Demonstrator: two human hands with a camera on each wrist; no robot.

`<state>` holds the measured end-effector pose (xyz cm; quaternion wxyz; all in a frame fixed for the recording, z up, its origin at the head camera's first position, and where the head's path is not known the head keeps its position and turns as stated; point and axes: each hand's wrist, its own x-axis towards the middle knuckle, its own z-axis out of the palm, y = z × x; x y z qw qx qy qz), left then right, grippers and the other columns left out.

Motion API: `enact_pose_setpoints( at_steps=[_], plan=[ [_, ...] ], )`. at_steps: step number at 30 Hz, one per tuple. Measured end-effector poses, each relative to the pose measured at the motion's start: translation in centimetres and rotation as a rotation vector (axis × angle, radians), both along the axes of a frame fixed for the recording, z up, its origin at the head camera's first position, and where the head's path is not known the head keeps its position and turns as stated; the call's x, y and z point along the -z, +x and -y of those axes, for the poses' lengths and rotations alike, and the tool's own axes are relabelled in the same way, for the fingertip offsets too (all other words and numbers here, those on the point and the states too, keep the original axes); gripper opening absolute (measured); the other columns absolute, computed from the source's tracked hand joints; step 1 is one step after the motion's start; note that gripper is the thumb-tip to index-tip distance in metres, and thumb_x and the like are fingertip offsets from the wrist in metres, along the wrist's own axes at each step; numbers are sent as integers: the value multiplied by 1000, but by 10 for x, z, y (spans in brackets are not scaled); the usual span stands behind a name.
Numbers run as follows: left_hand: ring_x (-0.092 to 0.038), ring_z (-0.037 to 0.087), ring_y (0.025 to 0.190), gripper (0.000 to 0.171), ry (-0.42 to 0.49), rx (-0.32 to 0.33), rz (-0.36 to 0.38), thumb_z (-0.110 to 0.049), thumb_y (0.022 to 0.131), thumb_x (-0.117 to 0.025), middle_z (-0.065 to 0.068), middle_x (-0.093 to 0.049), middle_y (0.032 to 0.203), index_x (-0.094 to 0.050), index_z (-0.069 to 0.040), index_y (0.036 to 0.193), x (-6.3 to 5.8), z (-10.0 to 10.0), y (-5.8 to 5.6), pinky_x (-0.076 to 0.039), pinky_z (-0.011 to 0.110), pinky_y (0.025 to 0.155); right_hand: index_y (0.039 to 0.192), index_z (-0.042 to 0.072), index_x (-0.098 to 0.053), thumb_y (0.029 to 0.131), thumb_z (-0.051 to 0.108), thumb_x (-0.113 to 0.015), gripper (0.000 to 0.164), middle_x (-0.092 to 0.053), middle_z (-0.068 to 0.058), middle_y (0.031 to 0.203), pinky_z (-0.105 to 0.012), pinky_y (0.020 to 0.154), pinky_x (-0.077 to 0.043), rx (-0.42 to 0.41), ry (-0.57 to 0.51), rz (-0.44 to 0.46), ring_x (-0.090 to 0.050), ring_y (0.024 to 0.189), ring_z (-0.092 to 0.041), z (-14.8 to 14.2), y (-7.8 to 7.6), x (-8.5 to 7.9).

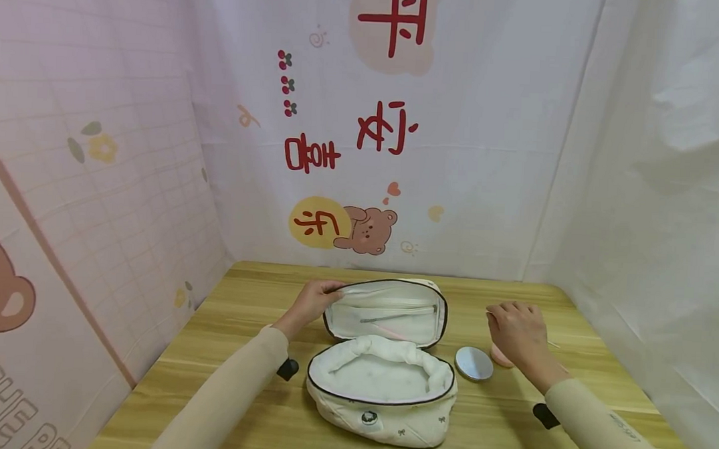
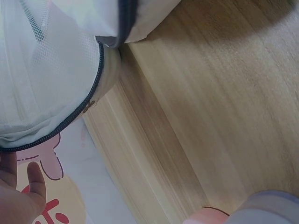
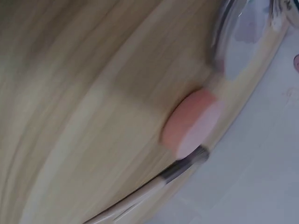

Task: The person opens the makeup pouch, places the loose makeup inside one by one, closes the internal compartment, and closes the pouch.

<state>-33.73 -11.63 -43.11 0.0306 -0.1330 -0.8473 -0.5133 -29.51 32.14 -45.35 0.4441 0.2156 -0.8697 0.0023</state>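
Observation:
A cream cosmetic bag with a small bow print and dark zipper edging stands unzipped on the table. Its lid is tipped back, and my left hand grips the lid's left upper edge. Behind the lid's mesh pocket lie a thin grey stick-like item and a pinkish one. My right hand hovers right of the bag, fingers loosely bent, with nothing visible in it; its fingertips are partly hidden. Below it lies a pink makeup puff, with a makeup brush beside it.
Between the bag and the puff lies a round, silvery disc, like a compact or mirror. The wooden table meets a printed white cloth backdrop at the back, with cloth hanging on both sides.

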Motion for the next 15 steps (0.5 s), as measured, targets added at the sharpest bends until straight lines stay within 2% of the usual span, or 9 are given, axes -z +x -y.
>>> enact_pose_setpoints(
  at_steps=[8,10,15],
  plan=[
    [-59,26,118,27,-6,-21,21,-14,98,-63,8,-67,123,-70,-7,124,-3,-1,2,-47,45,98,90,2,-75,77,9,-75,15,-71,-17,80,-52,59,-44,106,-26,22,-63,73,-40,-48,0,5],
    [-59,26,118,27,-3,-22,22,-14,98,-63,8,-67,123,-71,-7,123,-3,-1,2,-48,45,98,91,2,-75,78,10,-74,15,-70,-18,82,-54,60,-44,148,-30,75,-63,74,-40,-58,1,7],
    [-60,25,116,26,-4,-9,10,-13,98,-64,8,-68,121,-71,-6,122,-2,-2,1,-49,44,97,94,3,-75,83,10,-70,14,-69,-19,83,-54,62,-41,259,-37,274,-61,74,-40,-80,5,13]
  ],
)
